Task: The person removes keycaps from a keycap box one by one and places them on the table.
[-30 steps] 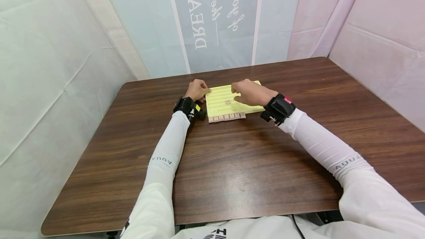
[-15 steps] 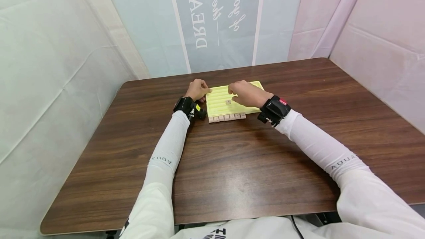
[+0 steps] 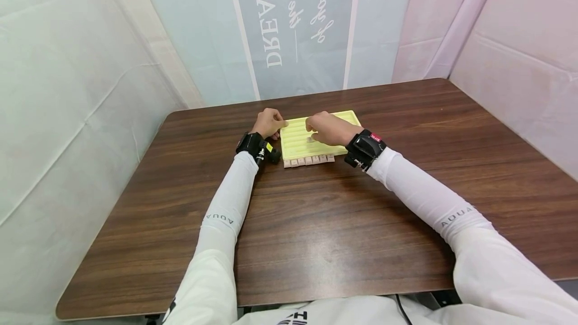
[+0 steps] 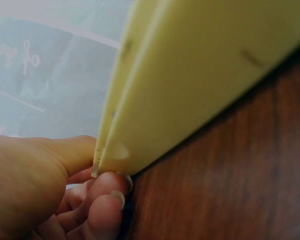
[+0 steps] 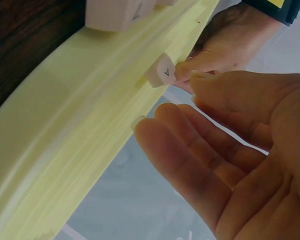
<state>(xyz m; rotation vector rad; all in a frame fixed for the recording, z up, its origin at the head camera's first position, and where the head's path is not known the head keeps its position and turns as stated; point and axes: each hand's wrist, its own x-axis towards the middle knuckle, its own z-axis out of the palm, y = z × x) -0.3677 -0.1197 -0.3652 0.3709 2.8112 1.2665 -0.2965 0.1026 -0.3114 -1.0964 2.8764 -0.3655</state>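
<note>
A pale yellow ridged tray [image 3: 294, 150] lies on the table. My left hand [image 3: 268, 123] pinches its left edge, the thumb above and curled fingers [image 4: 108, 185] against the side in the left wrist view. One small beige keycap [image 5: 161, 71] with a dark mark sits among the tray's ridges. Over the tray, my right hand [image 3: 333, 128] reaches in from the right, partly covering that keycap in the head view. In the right wrist view its thumb and fingertips are spread apart close to the keycap, with nothing between them.
Several more keycaps [image 3: 308, 160] stand in a row along the tray's near edge. Beneath is a dark wood-grain table [image 3: 352, 229]. Behind its far edge hangs a pale curtain [image 3: 307, 29] with lettering. A black camera [image 3: 272, 154] on the left wrist sits beside the tray.
My right hand has moved left and slightly down over the tray, now covering part of the lone keycap. The left hand and tray have stayed in place.
</note>
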